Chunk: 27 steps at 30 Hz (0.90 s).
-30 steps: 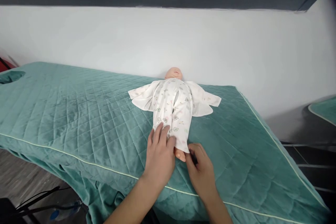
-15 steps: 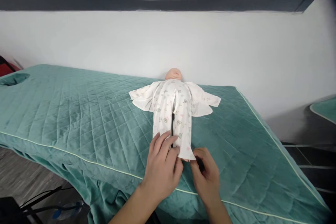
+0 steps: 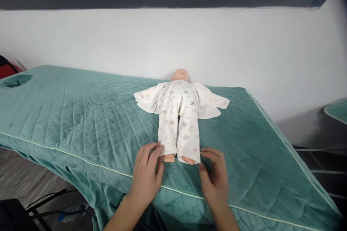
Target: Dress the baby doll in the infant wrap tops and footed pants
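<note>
A baby doll (image 3: 180,74) lies on its back on the green quilted bed, its head by the wall. It has on white printed pants (image 3: 187,126) and a white top (image 3: 210,103) spread out at both sides. Bare toes (image 3: 168,158) poke out of both pant cuffs. My left hand (image 3: 148,173) is at the outer edge of the left cuff, fingertips touching the cloth, thumb apart from the fingers. Beside the right cuff is my right hand (image 3: 215,173), thumb and fingers apart, with nothing between them.
The green quilted cover (image 3: 94,122) has a face hole (image 3: 17,80) at its far left. A white wall (image 3: 108,43) runs behind the bed. Below at the left, a plastic bottle (image 3: 72,213) lies on the floor near dark cables.
My left hand has moved left off the pant legs to the left cuff, uncovering the toes. My right hand has let go of the right cuff, its fingers opening.
</note>
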{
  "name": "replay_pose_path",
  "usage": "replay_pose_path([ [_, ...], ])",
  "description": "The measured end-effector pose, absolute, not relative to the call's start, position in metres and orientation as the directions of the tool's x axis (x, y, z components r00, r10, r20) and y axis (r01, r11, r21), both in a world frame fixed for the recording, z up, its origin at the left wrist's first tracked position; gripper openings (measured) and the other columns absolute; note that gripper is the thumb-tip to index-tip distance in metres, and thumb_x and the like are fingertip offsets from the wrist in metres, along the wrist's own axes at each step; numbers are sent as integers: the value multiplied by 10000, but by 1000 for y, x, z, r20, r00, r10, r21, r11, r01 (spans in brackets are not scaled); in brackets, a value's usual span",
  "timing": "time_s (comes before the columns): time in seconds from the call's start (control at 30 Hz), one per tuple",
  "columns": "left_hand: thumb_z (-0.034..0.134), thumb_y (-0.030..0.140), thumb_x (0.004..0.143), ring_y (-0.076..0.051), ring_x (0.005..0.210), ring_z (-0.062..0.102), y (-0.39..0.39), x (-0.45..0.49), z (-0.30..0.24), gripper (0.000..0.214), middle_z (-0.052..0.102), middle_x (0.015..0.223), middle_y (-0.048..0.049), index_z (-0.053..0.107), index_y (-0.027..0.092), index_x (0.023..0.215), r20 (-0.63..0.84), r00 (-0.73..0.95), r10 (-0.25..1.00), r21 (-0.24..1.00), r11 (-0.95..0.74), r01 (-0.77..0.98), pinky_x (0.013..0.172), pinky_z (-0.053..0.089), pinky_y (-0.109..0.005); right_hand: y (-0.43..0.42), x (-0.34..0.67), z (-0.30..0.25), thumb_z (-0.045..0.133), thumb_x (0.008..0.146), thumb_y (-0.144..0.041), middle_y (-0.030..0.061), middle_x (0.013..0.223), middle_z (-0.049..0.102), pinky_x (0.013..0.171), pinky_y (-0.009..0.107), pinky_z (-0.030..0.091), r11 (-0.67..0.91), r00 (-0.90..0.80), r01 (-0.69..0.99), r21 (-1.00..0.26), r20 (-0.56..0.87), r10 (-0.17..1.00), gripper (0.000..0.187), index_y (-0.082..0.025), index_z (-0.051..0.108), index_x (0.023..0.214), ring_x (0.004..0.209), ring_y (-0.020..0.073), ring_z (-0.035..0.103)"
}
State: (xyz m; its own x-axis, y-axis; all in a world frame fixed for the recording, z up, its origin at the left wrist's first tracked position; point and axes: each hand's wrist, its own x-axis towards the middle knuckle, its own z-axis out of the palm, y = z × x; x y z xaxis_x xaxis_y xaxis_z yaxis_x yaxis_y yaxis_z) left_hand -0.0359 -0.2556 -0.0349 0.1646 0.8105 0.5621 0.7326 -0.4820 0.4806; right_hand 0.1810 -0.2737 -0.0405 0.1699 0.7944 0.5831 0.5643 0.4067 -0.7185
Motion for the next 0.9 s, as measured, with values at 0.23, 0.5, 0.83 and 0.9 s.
replay_pose_path([
  [0.23, 528, 142, 940, -203, 1047, 629, -246, -31, -50, 258, 645, 1129, -76, 575, 203, 1186, 468, 101, 878, 625, -410, 664, 906, 529, -377, -275, 152, -12, 584, 945, -171, 127, 1376, 494, 1013, 484, 484, 396, 2, 752, -527, 603, 798, 269, -236, 557, 1204, 1299, 282, 462],
  [0.5, 518, 201, 985, -168, 887, 624, -247, -33, -55, 78, 675, 966, -36, 591, 201, 1009, 483, 39, 875, 686, -406, 603, 798, 493, -323, -252, 131, -2, 528, 951, -141, 116, 1411, 568, 1062, 652, 372, 341, -192, 892, -298, 433, 881, 149, -204, 597, 1068, 1383, 364, 430],
  [0.83, 544, 114, 955, -146, 917, 611, -252, -35, -60, 112, 663, 974, -19, 571, 212, 1003, 573, 1, 819, 675, -473, 566, 811, 495, -286, -249, 137, -8, 544, 921, -115, 55, 1215, 691, 1103, 611, 333, 403, -162, 845, -350, 551, 819, 144, -235, 600, 977, 1274, 306, 542],
  [0.9, 538, 102, 949, -154, 949, 609, -254, -35, -62, 124, 655, 996, -27, 572, 211, 997, 602, -23, 798, 664, -485, 569, 829, 497, -295, -253, 140, -6, 563, 898, -113, 42, 1172, 700, 1143, 600, 308, 434, -158, 832, -346, 603, 782, 167, -246, 595, 994, 1241, 282, 569],
])
